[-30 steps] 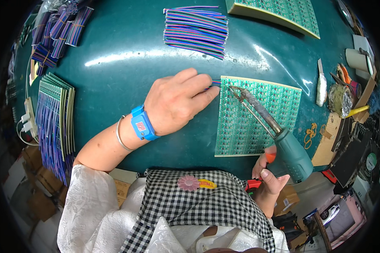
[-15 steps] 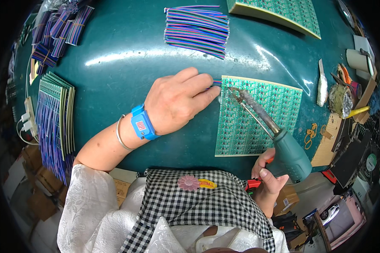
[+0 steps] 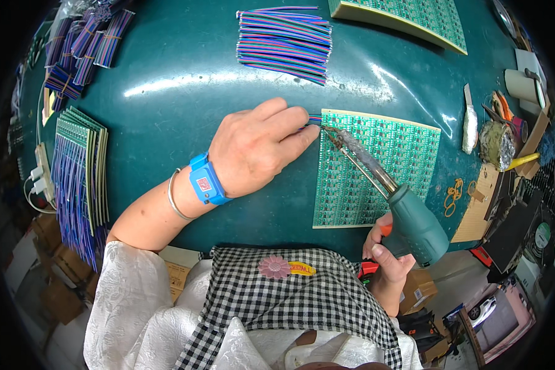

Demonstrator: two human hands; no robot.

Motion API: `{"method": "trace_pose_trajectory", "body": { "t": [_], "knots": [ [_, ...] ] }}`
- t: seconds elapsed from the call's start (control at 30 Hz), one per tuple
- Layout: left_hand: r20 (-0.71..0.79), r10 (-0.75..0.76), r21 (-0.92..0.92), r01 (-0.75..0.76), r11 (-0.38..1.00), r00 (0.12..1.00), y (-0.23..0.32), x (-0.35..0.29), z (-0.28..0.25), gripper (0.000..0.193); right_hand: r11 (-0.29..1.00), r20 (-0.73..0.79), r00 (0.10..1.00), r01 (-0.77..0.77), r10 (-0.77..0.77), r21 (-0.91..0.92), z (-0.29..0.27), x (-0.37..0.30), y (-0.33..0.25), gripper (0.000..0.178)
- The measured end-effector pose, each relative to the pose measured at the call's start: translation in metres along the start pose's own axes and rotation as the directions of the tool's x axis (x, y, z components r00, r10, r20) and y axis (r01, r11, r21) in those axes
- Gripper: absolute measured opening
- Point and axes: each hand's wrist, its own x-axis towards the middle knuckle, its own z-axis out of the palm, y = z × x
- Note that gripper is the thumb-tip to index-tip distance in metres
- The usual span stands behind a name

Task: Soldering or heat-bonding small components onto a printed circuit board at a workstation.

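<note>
My left hand [image 3: 259, 143], with a blue strap on the wrist, pinches a short ribbon of coloured wires [image 3: 314, 119]. The ribbon's far end meets the upper left edge of a green circuit board panel [image 3: 376, 172] lying flat on the table. In my right hand [image 3: 385, 256] is a soldering gun [image 3: 416, 225] with a green body and red trigger. Its tip touches or hovers just over the panel's left edge, close to the wire ends and my left fingertips; actual contact cannot be made out. My left fingers hide most of the ribbon.
Loose ribbon wires [image 3: 283, 46] lie beyond my hands, with a thick stack of panels [image 3: 407, 21] at the far right. Wired panels [image 3: 80, 179] lean at the left, below bundled wires [image 3: 89, 46]. A foil-wrapped blade [image 3: 469, 123] and rubber bands [image 3: 453, 198] sit at the right.
The soldering gun and my right hand have shifted slightly left, bringing the tip nearer the panel's left edge and the wire ends. My left hand keeps its pinch almost unmoved.
</note>
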Motion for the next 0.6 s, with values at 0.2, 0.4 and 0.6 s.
{"method": "trace_pose_trajectory", "body": {
  "t": [0.2,0.4,0.6],
  "knots": [
    [0.001,0.002,0.002,-0.002,1.0,1.0,0.0005,-0.0002,0.0001,0.032,0.995,0.02,1.0,0.002,-0.004,0.098,-0.0056,-0.0004,-0.0104,0.051],
    [0.002,0.003,-0.002,-0.003,1.0,1.0,0.0007,0.0004,-0.0008,0.032,1.0,0.009,1.0,-0.001,0.001,0.031,-0.0053,-0.004,-0.0048,0.054],
    [0.006,0.001,0.01,-0.001,1.0,1.0,0.0021,0.0015,-0.0012,0.031,1.0,-0.021,1.0,-0.004,0.004,0.005,-0.0002,-0.0046,-0.0041,0.04]
  ]
}}
